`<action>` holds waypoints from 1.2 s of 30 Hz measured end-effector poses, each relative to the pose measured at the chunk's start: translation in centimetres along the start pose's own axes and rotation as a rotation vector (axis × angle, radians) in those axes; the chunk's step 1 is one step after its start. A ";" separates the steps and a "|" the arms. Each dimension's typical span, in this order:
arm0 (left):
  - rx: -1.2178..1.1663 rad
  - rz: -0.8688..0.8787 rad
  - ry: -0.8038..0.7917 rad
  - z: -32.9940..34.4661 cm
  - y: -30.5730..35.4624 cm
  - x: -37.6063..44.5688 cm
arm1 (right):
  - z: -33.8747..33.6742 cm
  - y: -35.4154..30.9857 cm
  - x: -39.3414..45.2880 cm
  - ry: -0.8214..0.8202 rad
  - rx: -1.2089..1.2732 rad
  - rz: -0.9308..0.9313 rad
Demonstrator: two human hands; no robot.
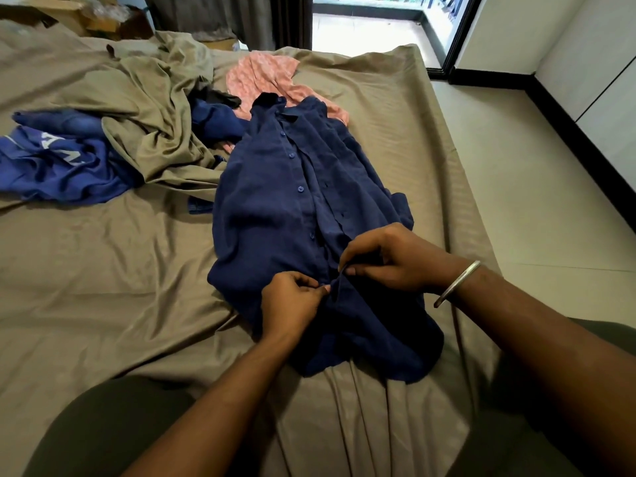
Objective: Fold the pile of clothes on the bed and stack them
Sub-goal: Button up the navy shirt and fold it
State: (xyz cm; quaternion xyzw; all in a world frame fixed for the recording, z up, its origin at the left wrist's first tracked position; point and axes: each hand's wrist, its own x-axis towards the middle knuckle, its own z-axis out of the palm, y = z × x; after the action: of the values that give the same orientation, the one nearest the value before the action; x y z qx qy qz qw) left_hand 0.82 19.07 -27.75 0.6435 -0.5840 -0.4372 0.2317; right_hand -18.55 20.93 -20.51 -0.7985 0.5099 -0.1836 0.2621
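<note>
A navy button-up shirt (292,201) lies lengthwise on the bed (103,270), collar at the far end, hem toward me. My left hand (289,301) pinches the left edge of the button placket near the lower buttons. My right hand (389,259), with a metal bangle on its wrist, pinches the opposite placket edge right beside it. Behind the shirt lies a pink patterned garment (261,77). To the left sit a crumpled olive cloth (155,108), a blue printed garment (62,163) and a dark blue piece (213,122).
The bed's right edge (457,160) runs along a tiled floor (533,187). A glass door (371,29) and a dark curtain (241,15) stand beyond the bed. Cardboard boxes (86,15) sit at the far left. My knees frame the near edge.
</note>
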 end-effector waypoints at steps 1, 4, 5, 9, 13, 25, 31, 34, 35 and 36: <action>-0.008 -0.003 -0.008 0.0 0.0 0.0 | 0.1 0.1 0.0 -0.012 -0.019 0.003; -0.055 0.016 -0.011 -0.3 0.2 -0.4 | 0.4 0.2 0.1 -0.051 -0.072 -0.007; -0.064 0.030 -0.001 -0.5 0.3 -0.6 | 0.5 0.3 0.2 -0.064 -0.089 -0.021; -0.082 0.058 0.009 -1.3 0.1 -1.0 | 1.1 0.2 0.5 -0.079 -0.125 -0.061; -0.144 0.022 -0.023 -1.5 -0.1 -0.8 | 1.7 -0.2 0.6 -0.034 -0.131 -0.075; -0.507 -0.070 -0.226 -2.1 0.9 -0.9 | 2.9 -0.6 1.1 0.139 -0.204 -0.120; -0.466 0.005 -0.245 -2.2 0.6 -0.5 | 3.0 -0.5 1.1 0.104 -0.240 -0.131; -0.429 0.033 -0.247 -2.4 0.7 -0.5 | 2.9 -0.6 1.3 0.109 -0.224 -0.117; -0.419 0.042 -0.253 -2.5 0.7 -0.4 | 2.9 -0.6 1.2 0.111 -0.220 -0.110; -0.412 0.050 -0.261 -2.5 0.9 -0.5 | 2.9 -0.5 1.2 0.108 -0.220 -0.101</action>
State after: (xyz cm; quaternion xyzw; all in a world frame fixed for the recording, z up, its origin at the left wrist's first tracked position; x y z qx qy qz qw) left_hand 2.47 18.83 -25.60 0.5060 -0.5232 -0.6208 0.2913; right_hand -16.03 20.68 -22.48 -0.8360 0.4995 -0.1822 0.1359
